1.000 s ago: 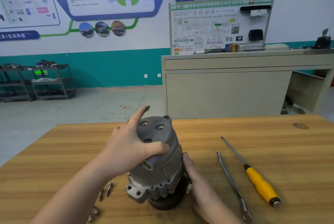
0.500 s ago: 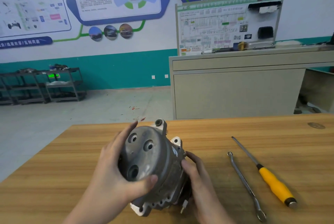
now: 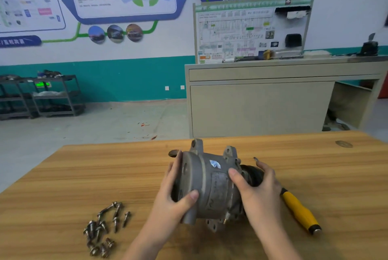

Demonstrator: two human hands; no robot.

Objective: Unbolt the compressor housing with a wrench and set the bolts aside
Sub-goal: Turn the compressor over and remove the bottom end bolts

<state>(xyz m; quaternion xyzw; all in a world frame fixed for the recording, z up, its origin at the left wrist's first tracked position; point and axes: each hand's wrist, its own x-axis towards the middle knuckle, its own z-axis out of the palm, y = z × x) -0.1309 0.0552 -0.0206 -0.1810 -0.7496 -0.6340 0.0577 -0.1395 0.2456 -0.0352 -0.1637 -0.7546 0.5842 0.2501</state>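
1. Head view, compressor housing (image 3: 212, 184): a grey cast body, now lying on its side over the middle of the table (image 3: 63, 175). A second ago it stood upright on its pulley end; since then it has been tipped over, so the flat end cap faces the left edge and the dark pulley faces the right edge.
2. Left hand (image 3: 176, 194): fingers spread over the end cap, thumb curled onto the barrel; it grips the housing.
3. Right hand (image 3: 256, 192): thumb on the barrel, fingers wrapped round the pulley end; it grips the same item. The two hands are apart, one at each end.
4. Bolts (image 3: 105, 228): a loose cluster lying on the table toward the near-left corner, well apart from the housing.
5. Screwdriver (image 3: 300, 211): yellow handle, lying on the table just right of the right hand, shaft hidden behind it.
6. Wrench: not clearly visible now; probably hidden behind the right hand.
7. Assessment: with many bolts already set aside and no tool in hand, the tipping looks like repositioning, either to inspect for remaining bolts or to part the housing halves. Whether any bolt remains seated cannot be told.
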